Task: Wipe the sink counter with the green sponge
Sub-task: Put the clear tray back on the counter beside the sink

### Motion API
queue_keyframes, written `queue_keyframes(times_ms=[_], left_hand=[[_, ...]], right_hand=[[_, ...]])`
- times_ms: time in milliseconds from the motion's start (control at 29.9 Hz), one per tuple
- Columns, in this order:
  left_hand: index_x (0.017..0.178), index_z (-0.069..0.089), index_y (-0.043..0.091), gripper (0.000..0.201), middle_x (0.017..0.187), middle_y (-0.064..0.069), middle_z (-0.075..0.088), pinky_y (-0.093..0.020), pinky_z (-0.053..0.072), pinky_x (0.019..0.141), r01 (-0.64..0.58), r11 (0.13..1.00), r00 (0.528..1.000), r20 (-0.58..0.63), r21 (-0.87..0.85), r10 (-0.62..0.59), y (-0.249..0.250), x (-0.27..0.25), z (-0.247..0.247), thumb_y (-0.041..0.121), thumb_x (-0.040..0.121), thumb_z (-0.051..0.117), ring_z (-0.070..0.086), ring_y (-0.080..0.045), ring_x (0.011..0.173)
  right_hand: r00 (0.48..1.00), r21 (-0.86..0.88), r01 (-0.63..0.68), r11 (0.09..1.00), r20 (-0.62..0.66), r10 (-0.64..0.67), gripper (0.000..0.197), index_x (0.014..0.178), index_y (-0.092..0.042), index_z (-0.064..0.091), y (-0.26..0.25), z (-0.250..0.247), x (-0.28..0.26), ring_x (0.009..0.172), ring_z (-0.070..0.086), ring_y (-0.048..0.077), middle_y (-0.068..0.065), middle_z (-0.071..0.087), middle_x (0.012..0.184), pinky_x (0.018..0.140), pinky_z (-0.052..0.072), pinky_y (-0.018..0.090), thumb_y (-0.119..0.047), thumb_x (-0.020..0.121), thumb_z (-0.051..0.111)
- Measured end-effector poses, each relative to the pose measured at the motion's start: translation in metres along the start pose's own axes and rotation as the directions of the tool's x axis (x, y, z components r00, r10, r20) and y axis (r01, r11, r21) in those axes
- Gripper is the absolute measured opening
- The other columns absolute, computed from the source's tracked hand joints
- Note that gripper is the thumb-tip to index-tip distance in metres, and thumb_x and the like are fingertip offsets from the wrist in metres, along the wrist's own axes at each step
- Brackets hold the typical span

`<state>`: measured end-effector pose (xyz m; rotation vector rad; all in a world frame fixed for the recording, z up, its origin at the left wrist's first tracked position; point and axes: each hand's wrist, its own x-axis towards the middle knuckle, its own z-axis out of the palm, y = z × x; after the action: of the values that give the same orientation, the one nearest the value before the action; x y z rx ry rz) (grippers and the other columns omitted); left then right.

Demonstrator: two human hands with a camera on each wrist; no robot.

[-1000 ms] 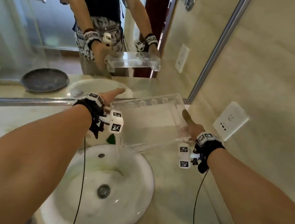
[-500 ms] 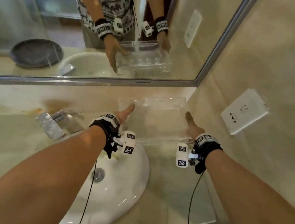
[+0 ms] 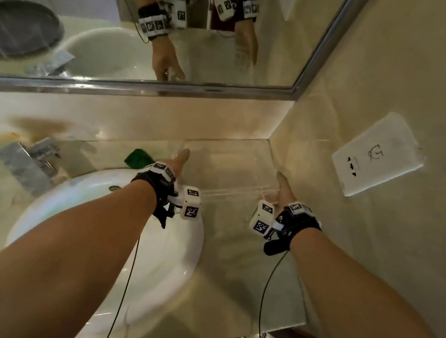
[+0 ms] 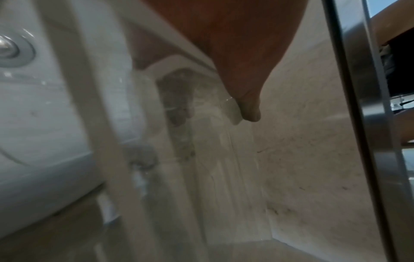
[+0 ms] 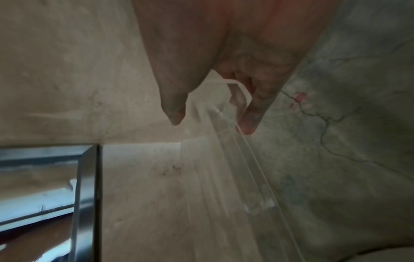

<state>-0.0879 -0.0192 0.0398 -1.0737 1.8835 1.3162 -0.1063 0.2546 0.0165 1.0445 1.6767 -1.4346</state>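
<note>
The green sponge [image 3: 138, 158] lies on the beige marble counter [image 3: 242, 275] behind the white sink [image 3: 170, 263], just left of my left wrist. Both hands hold a clear plastic tray [image 3: 231, 167] low over the counter's back right corner. My left hand [image 3: 180, 158] grips its left side, thumb on top [image 4: 248, 109] and fingers dimly showing under the tray [image 4: 224, 159]. My right hand [image 3: 282, 184] pinches the right rim [image 5: 233, 83] between thumb and fingers [image 5: 248, 122]. Whether the tray rests on the counter is unclear.
A chrome faucet [image 3: 28, 162] stands behind the sink at the left. The framed mirror [image 3: 151, 24] runs along the back wall, and a white socket [image 3: 377, 156] sits on the right wall. The counter's front edge [image 3: 263, 323] is near my forearms.
The tray was tilted over the sink a second ago. Both hands have carried it right and down into the back right corner. The sponge has come into view.
</note>
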Motion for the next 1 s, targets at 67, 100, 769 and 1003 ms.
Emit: queue_keyframes(times_ms=[67, 100, 769, 1003], left_hand=[[0.139, 0.048, 0.006, 0.095, 0.135, -0.023, 0.054, -0.040, 0.048, 0.080, -0.006, 1.000, 1.000, -0.025, 0.021, 0.006, 0.006, 0.007, 0.007, 0.082, 0.082, 0.037, 0.062, -0.036, 0.098], [0.139, 0.048, 0.006, 0.095, 0.135, -0.023, 0.053, -0.039, 0.047, 0.083, -0.006, 0.999, 0.999, -0.039, 0.042, 0.008, 0.008, 0.011, 0.009, 0.082, 0.082, 0.036, 0.061, -0.036, 0.102], [0.141, 0.047, 0.004, 0.090, 0.130, -0.023, 0.056, -0.033, 0.038, 0.062, -0.028, 0.971, 0.999, -0.033, 0.236, 0.037, 0.040, 0.037, 0.046, 0.076, 0.090, 0.026, 0.056, -0.029, 0.084], [0.147, 0.037, 0.005, 0.086, 0.140, -0.022, 0.050, -0.038, 0.045, 0.095, -0.050, 0.966, 0.996, -0.062, 0.253, 0.068, 0.036, 0.050, 0.051, 0.070, 0.092, 0.029, 0.056, -0.036, 0.116]], right_hand=[[1.000, 0.026, 0.006, 1.000, -0.026, -0.005, 0.089, 0.106, -0.011, 0.064, 0.004, -0.001, 0.017, 0.087, 0.068, 0.035, 0.012, 0.072, 0.098, 0.089, 0.047, 0.055, -0.083, 0.055, 0.058], [0.998, 0.038, 0.028, 0.999, -0.058, -0.026, 0.090, 0.110, -0.011, 0.062, 0.006, -0.001, 0.028, 0.091, 0.070, 0.033, 0.011, 0.074, 0.093, 0.090, 0.048, 0.055, -0.082, 0.053, 0.060], [0.999, 0.260, -0.028, 0.965, -0.022, 0.035, 0.075, 0.078, -0.008, 0.055, -0.001, 0.018, 0.042, 0.053, 0.052, 0.022, 0.007, 0.056, 0.054, 0.063, 0.045, 0.031, -0.081, 0.079, 0.035], [0.999, 0.382, -0.001, 0.924, 0.036, -0.013, 0.080, 0.075, 0.002, 0.060, -0.011, 0.025, 0.043, 0.051, 0.047, 0.021, 0.011, 0.050, 0.062, 0.048, 0.040, 0.024, -0.071, 0.089, 0.030]])
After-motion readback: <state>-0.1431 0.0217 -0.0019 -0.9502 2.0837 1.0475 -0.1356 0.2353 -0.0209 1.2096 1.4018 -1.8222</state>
